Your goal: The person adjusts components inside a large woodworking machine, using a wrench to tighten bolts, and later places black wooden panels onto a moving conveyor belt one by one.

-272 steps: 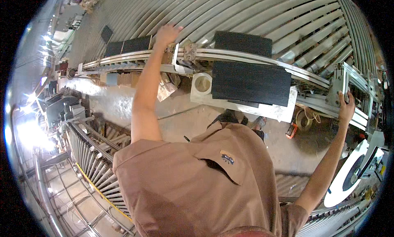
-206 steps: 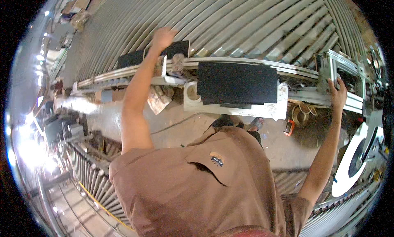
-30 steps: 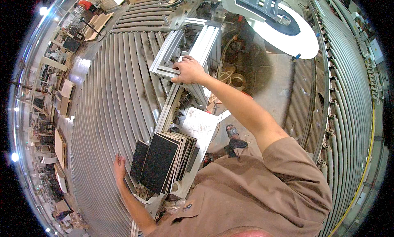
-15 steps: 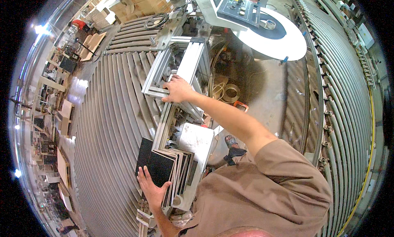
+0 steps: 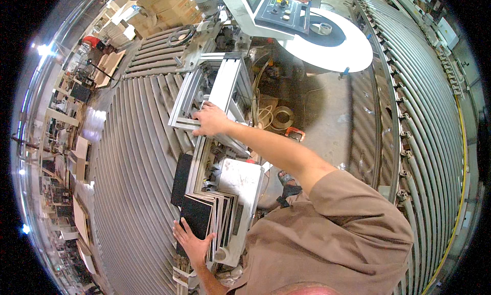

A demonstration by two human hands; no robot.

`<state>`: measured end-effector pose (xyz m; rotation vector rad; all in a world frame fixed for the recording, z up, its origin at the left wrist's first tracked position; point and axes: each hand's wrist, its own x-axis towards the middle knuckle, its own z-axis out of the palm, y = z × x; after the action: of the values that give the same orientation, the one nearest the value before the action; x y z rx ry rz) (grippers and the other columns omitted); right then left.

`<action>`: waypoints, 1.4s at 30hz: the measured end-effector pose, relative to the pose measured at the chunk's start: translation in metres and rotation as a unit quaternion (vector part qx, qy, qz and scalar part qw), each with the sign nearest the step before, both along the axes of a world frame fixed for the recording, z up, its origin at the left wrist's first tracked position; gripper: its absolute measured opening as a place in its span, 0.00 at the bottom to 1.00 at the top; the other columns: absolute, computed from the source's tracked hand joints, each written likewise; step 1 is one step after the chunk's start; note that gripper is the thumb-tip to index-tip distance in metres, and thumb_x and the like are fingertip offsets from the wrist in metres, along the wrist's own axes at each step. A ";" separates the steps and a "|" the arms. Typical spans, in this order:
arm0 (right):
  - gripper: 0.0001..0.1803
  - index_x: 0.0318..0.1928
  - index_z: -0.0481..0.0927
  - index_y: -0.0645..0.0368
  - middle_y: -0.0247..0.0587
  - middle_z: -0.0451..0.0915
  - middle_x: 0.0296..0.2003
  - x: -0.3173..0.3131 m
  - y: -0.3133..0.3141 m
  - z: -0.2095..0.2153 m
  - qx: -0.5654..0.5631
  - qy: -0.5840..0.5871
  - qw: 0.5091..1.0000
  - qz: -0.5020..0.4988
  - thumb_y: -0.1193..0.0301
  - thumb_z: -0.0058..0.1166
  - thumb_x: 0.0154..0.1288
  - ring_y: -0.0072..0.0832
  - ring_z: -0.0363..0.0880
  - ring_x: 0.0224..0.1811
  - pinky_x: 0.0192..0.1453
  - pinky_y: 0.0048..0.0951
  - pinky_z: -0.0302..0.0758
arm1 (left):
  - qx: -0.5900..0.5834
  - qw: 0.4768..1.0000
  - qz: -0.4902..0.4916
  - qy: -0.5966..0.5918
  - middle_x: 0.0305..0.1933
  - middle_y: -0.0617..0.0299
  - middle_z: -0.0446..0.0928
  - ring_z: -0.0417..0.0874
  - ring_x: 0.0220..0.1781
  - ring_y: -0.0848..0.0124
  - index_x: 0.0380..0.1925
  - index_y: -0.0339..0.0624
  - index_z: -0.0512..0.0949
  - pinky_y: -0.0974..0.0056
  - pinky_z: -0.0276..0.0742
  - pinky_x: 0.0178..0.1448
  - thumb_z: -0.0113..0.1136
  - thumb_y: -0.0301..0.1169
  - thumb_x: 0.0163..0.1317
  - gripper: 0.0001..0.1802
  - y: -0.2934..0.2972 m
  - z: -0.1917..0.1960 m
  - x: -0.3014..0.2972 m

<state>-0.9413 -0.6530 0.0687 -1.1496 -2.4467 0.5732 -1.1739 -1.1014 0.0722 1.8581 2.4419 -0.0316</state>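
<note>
My left hand [image 5: 193, 244] lies with its fingers spread on the black face of a stack of thin panels [image 5: 196, 213]. The panels stand on edge, leaning together, with pale edges showing at their right. Ahead of them, another black panel [image 5: 180, 180] lies along the rollers beside a metal rail, apart from my fingers. My right hand [image 5: 210, 120] has its fingers bent over the near end of an aluminium-profile frame [image 5: 225, 84] and grips it there. Part of that grip is hidden by the hand's back.
A roller conveyor [image 5: 133, 172] fills the left side, and a second conveyor [image 5: 424, 131] runs along the right. A control panel [image 5: 280, 13] stands ahead, by a white oval table [image 5: 353, 57]. Beside the stack is a white box [image 5: 239, 175]. Cables [image 5: 264, 116] and an orange-red tool [image 5: 295, 133] lie on the floor.
The separate black panel has slid forward along the rail, away from my left hand and the stack. My right hand stays on the frame. The whole view has shifted slightly.
</note>
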 end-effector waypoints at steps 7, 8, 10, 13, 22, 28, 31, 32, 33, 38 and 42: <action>0.39 0.61 0.88 0.58 0.56 0.88 0.59 0.002 0.000 -0.001 0.012 0.012 1.000 -0.007 0.39 0.66 0.61 0.51 0.77 0.74 0.90 0.47 0.55 | -0.015 0.998 0.032 -0.047 0.91 0.42 0.48 0.51 0.90 0.36 0.89 0.50 0.48 0.32 0.52 0.89 0.81 0.71 0.43 0.80 0.000 -0.007 -0.007; 0.40 0.61 0.88 0.58 0.56 0.88 0.59 -0.001 -0.001 0.003 -0.001 0.003 1.000 -0.001 0.39 0.66 0.61 0.50 0.78 0.74 0.91 0.47 0.55 | -0.013 0.998 0.034 -0.044 0.91 0.42 0.49 0.52 0.89 0.35 0.89 0.50 0.48 0.33 0.53 0.89 0.81 0.70 0.43 0.80 -0.001 -0.006 -0.007; 0.39 0.61 0.88 0.57 0.57 0.88 0.58 -0.003 -0.002 0.005 -0.008 -0.003 1.000 0.001 0.39 0.66 0.61 0.51 0.78 0.72 0.90 0.47 0.56 | -0.009 0.997 0.044 -0.057 0.90 0.41 0.50 0.52 0.89 0.36 0.89 0.51 0.49 0.33 0.53 0.89 0.84 0.66 0.42 0.79 -0.002 -0.003 -0.006; 0.39 0.62 0.87 0.56 0.61 0.87 0.56 -0.004 -0.003 0.000 0.007 0.011 1.000 -0.007 0.40 0.66 0.61 0.53 0.80 0.70 0.89 0.48 0.58 | 0.017 0.995 0.049 -0.089 0.88 0.41 0.52 0.53 0.88 0.34 0.89 0.54 0.51 0.29 0.53 0.88 0.85 0.68 0.38 0.80 -0.002 -0.008 -0.009; 0.37 0.60 0.88 0.56 0.60 0.88 0.56 0.000 -0.004 -0.002 -0.014 0.012 1.000 -0.021 0.40 0.67 0.62 0.54 0.81 0.68 0.87 0.48 0.61 | 0.046 0.994 0.036 -0.089 0.83 0.38 0.57 0.60 0.82 0.33 0.87 0.59 0.58 0.29 0.58 0.83 0.92 0.57 0.34 0.77 -0.001 0.001 -0.008; 0.39 0.59 0.88 0.57 0.60 0.87 0.56 0.000 0.003 0.002 -0.001 -0.015 1.000 -0.003 0.39 0.68 0.60 0.57 0.79 0.70 0.87 0.50 0.61 | 0.144 0.981 0.056 -0.118 0.82 0.36 0.60 0.63 0.81 0.34 0.86 0.60 0.64 0.32 0.60 0.82 0.91 0.50 0.37 0.71 0.012 0.027 -0.045; 0.39 0.59 0.88 0.57 0.60 0.87 0.56 0.008 0.009 -0.008 0.022 0.028 0.998 -0.044 0.39 0.68 0.59 0.57 0.78 0.71 0.85 0.51 0.63 | 0.168 0.980 0.067 -0.077 0.80 0.35 0.63 0.65 0.81 0.33 0.86 0.66 0.64 0.31 0.64 0.80 0.89 0.54 0.42 0.67 0.028 0.023 -0.095; 0.39 0.59 0.88 0.58 0.60 0.86 0.56 -0.002 0.006 0.003 -0.013 -0.003 1.000 -0.005 0.39 0.68 0.60 0.55 0.79 0.69 0.82 0.51 0.68 | 0.183 0.980 0.062 -0.055 0.81 0.34 0.63 0.66 0.80 0.32 0.86 0.66 0.64 0.30 0.65 0.79 0.88 0.55 0.43 0.67 0.020 0.019 -0.121; 0.40 0.61 0.88 0.58 0.59 0.87 0.55 -0.007 0.007 0.000 0.005 -0.016 1.000 0.001 0.39 0.68 0.62 0.53 0.80 0.67 0.78 0.52 0.73 | 0.197 0.979 0.033 -0.036 0.79 0.34 0.65 0.67 0.80 0.32 0.86 0.65 0.64 0.29 0.67 0.78 0.88 0.55 0.43 0.67 0.020 0.013 -0.148; 0.40 0.61 0.88 0.60 0.58 0.89 0.52 -0.018 0.016 -0.007 -0.075 -0.022 0.997 -0.014 0.39 0.72 0.63 0.48 0.87 0.58 0.64 0.50 0.83 | 0.155 0.978 0.114 -0.080 0.68 0.36 0.78 0.80 0.69 0.36 0.82 0.53 0.69 0.37 0.78 0.71 0.86 0.46 0.50 0.57 0.062 -0.021 -0.228; 0.40 0.58 0.90 0.56 0.51 0.91 0.52 -0.024 0.026 -0.015 -0.014 -0.038 0.999 -0.003 0.35 0.70 0.62 0.47 0.88 0.57 0.65 0.49 0.82 | 0.042 0.991 0.104 -0.067 0.78 0.35 0.69 0.70 0.79 0.35 0.86 0.65 0.60 0.37 0.67 0.81 0.85 0.59 0.45 0.67 0.057 -0.069 -0.311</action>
<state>-0.9653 -0.6267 0.0540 -1.2113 -2.5061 0.5727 -1.4850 -1.0447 0.0034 1.5684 2.5622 0.2056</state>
